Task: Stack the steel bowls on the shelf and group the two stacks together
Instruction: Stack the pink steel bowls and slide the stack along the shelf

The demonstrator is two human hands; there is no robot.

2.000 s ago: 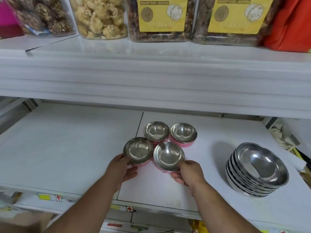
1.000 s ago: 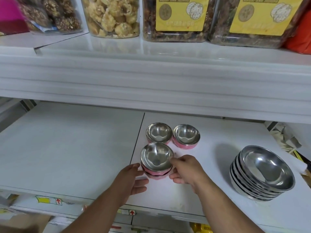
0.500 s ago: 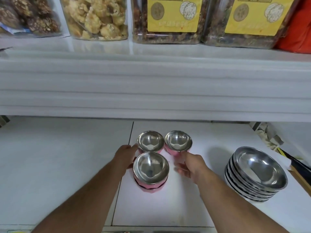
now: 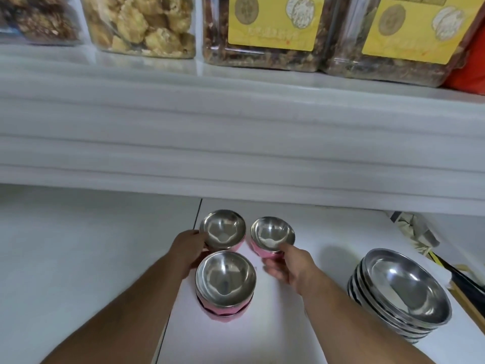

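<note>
Since 0.5 s ago: both hands reached further in, now gripping the two rear bowls; right one looks raised and tilted, camera closer.

Nearest, at 6 o'clock: pink stack, two small steel-lined pink bowls nested, standing on white shelf just right of panel seam. No hand on it.

At 9 o'clock of that stack: left hand, fingers curled round left side of left rear bowl, thumb near rim. Grasping it; bowl upright, base hidden behind stack, so can't tell if resting on shelf.

At 2 o'clock of stack: right hand, thumb up on near rim of right rear bowl, fingers under pink wall. Clenched on it; bowl tilted toward cam. Small gap betw. the two rear bowls, not touching.

At 3 o'clock, well apart: big stack of plain steel bowls, leaning toward cam, standing alone near shelf's right side. Crumpled packaging behind it at 1 o'clock.

Farthest, 12 o'clock: upper shelf edge, thick white band. On top, clear snack tubs, two w/ yellow labels; red pack at far right.
</note>
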